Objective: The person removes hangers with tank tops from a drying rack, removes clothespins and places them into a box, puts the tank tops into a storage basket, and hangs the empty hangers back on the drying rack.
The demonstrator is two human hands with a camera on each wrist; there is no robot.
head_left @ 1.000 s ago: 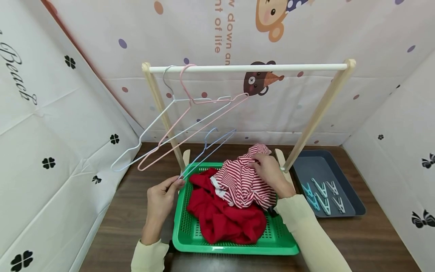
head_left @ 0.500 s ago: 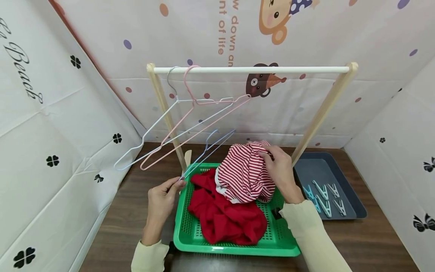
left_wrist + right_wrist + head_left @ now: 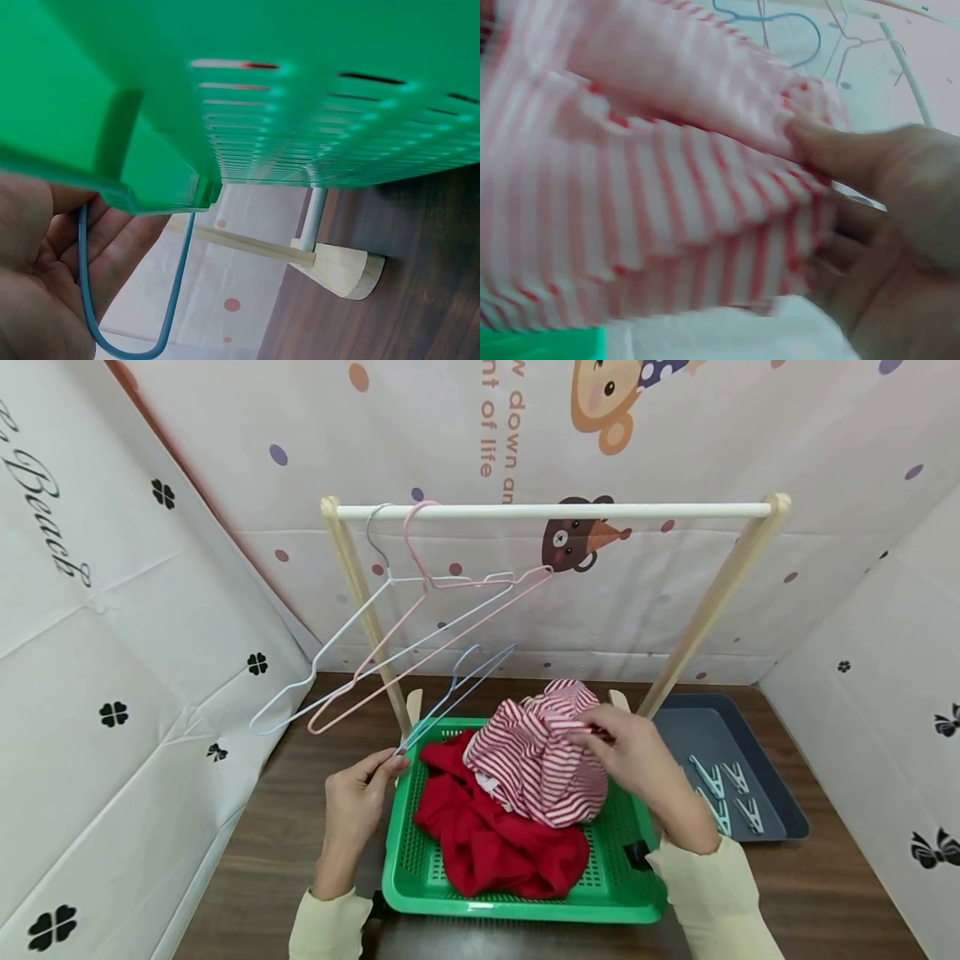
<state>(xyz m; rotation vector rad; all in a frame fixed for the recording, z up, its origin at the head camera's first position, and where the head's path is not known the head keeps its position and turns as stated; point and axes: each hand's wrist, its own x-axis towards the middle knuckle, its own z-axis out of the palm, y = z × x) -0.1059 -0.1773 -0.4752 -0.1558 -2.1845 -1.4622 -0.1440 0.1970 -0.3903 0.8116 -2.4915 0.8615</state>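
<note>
My left hand (image 3: 358, 797) pinches one end of a blue wire hanger (image 3: 450, 697) at the basket's left rim. In the left wrist view the rounded end of the blue hanger (image 3: 88, 285) runs past the palm. My right hand (image 3: 637, 756) pinches a fold of a red-and-white striped garment (image 3: 547, 760), which lies bunched in the green basket (image 3: 517, 908). The right wrist view shows the striped cloth (image 3: 675, 202) blurred, gathered between thumb and fingers. A plain red garment (image 3: 510, 843) lies in front of it, partly covered by the stripes.
A rack with a white rod (image 3: 600, 511) stands behind the basket. From its left end hang a white hanger (image 3: 337, 639) and a pink hanger (image 3: 382, 639). To the right a dark grey tray (image 3: 682, 714) holds several clothespins (image 3: 716, 810).
My right hand has moved toward me and to the right with the pinched cloth, after lifting it toward the back. The striped garment has shifted and bunched differently. My left hand keeps its hold.
</note>
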